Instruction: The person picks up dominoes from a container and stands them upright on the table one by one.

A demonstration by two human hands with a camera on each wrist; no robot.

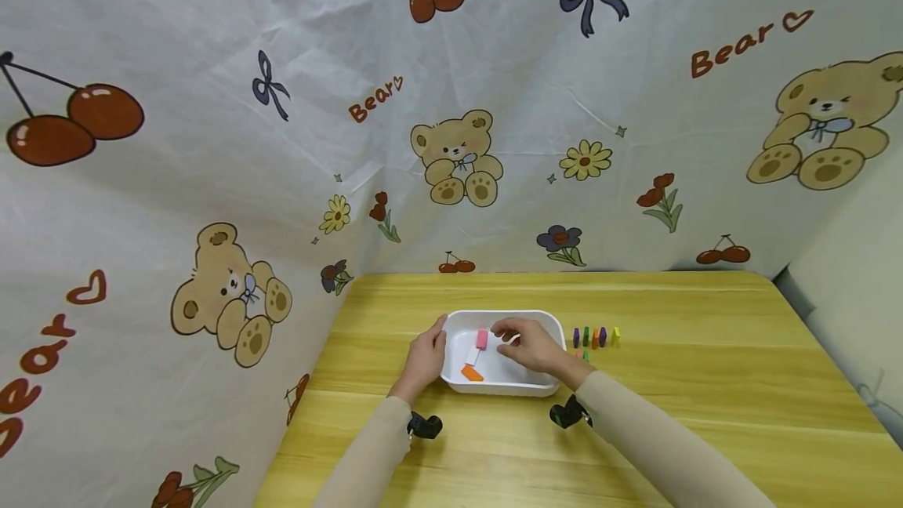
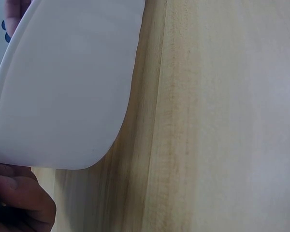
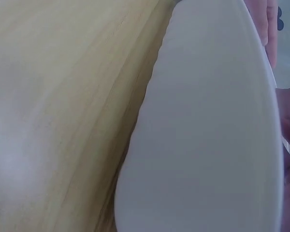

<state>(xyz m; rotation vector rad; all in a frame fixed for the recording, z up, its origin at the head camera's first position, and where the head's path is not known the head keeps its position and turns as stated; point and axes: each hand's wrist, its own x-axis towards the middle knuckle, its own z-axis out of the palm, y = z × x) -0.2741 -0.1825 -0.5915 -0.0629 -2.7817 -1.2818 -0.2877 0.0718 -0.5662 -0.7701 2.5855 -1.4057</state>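
A white plastic tray (image 1: 504, 389) stands on the table. Inside, towards its left end, lie a pink block (image 1: 482, 339), a white block (image 1: 473, 355) and an orange block (image 1: 472, 373). My left hand (image 1: 425, 357) holds the tray's left end, and its bent fingers (image 2: 26, 195) show at the tray's corner in the left wrist view. Over the right half of the tray is my right hand (image 1: 529, 345), its thumb and fingers bent but apart, with nothing seen between them. In the right wrist view the tray wall (image 3: 203, 121) hides most of that hand.
Right of the tray, several small coloured blocks stand on the wooden table (image 1: 677, 382), among them a purple block (image 1: 576, 337) and a yellow block (image 1: 616, 335). A sheet printed with bears (image 1: 458, 159) hangs behind and on the left.
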